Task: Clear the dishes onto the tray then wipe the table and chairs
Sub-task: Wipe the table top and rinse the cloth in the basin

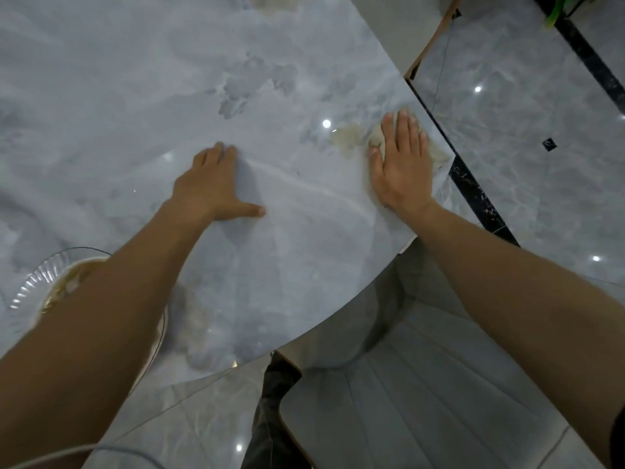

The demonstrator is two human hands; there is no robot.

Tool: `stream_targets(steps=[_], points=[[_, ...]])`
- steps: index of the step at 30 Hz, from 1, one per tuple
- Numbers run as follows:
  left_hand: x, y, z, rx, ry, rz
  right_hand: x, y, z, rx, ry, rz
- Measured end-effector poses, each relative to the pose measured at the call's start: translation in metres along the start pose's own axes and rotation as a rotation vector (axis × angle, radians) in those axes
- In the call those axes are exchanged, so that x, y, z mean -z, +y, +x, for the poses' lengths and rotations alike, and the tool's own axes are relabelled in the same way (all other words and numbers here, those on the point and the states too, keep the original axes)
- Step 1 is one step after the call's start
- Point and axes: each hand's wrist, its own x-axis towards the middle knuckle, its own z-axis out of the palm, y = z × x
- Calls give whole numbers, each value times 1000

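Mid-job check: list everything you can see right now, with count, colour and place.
Table: one, grey marble, fills the upper left.
Cloth: one, beige, near the table's right edge.
Glass dish: one, clear with yellowish leftovers, near-left on the table, partly hidden.
Chair: one, pale grey, below the table's near edge.
Floor: grey tiles, black strip, right.
Cable: one, white, bottom left.
Left hand: flat on the table, fingers straight.
Right hand: flat, pressing the cloth.

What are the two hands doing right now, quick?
Left hand: open, flat on the marble table, holding nothing.
Right hand: open, pressing a cloth flat against the table.
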Motion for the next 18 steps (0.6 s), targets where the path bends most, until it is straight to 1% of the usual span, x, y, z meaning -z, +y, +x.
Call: stream_targets(steps=[5,9,14,18], points=[[-1,4,1,-4,-16,-15,4,-5,16,2,-57,140],[0,4,1,-4,-30,-10,10,-30,31,26,-133,295],[2,6,2,27,-20,17,5,-70,44,171,-245,418],[2,12,0,57,-29,59,12,-70,35,300,-345,494]])
